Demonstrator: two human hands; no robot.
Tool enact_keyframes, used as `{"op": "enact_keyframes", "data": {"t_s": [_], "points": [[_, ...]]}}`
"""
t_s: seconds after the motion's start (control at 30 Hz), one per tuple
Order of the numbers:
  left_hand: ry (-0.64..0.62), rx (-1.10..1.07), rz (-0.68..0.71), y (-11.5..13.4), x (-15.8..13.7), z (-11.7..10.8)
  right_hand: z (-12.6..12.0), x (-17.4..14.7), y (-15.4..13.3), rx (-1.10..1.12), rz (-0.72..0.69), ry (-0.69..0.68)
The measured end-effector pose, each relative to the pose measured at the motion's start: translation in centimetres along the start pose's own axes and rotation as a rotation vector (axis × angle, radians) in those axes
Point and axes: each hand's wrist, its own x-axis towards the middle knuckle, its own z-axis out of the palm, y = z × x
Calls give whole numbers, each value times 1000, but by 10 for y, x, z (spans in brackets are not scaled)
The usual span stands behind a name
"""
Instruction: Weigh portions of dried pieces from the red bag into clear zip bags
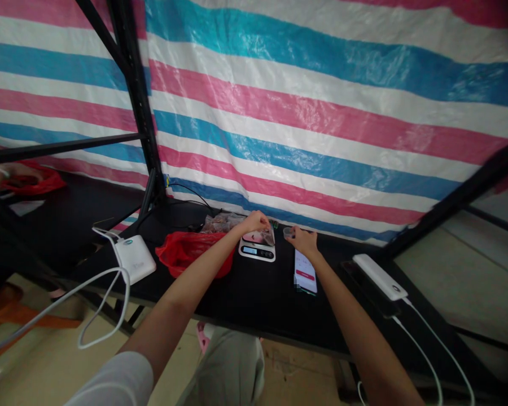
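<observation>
My left hand [256, 221] is above a white digital scale [257, 252] with a lit display. Its fingers are closed at the top of a small clear plastic bag [269, 235], which hangs at the weighing plate; what is inside is too small to tell. To the right, my right hand [303, 241] pinches a small clear plastic cup [288, 232] by its side. Below that hand lies a phone [305, 273] with a lit screen, partly under my wrist. An open red plastic bag [173, 254] sits left of the scale, partly behind my left forearm.
Clear bags with brownish contents [222, 223] lie behind the red bag. A white power bank [135, 259] with cables stands at left; another white power bank [380, 276] and a dark phone [370, 290] lie at right. Another person's hand [23, 171] reaches into a red bag at far left.
</observation>
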Motion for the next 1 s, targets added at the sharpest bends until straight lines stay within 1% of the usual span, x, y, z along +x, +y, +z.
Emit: {"op": "enact_keyframes", "data": {"t_s": [0.1,0.17,0.23,0.27,0.33,0.37,0.43,0.5,0.57,0.67,0.77,0.9,1.0], "points": [[37,77,-65,11,-6,-13,25,4,3,58,68,-91],[78,122,-101,18,-13,-23,34,4,2,73,83,-108],[123,146,-144,21,-21,-32,35,3,-2,89,91,-78],[143,149,-168,22,-24,-37,33,1,-6,106,93,-40],[179,138,-217,21,-32,-47,25,-3,-17,146,65,80],[198,126,-238,20,-35,-52,21,-6,-25,163,11,138],[237,88,-273,15,-40,-62,14,-11,-43,172,-173,199],[276,35,-308,9,-46,-69,13,-15,-62,151,-372,179],[313,-19,-334,2,-53,-74,18,-16,-77,150,-493,149],[352,-85,-347,-9,-63,-74,32,-11,-87,205,-604,121],[361,-144,-345,-22,-70,-69,45,-5,-87,303,-695,120],[324,-221,-321,-35,-71,-59,58,-6,-85,469,-729,219],[281,-274,-289,-38,-71,-52,67,-10,-83,526,-754,290]]}}
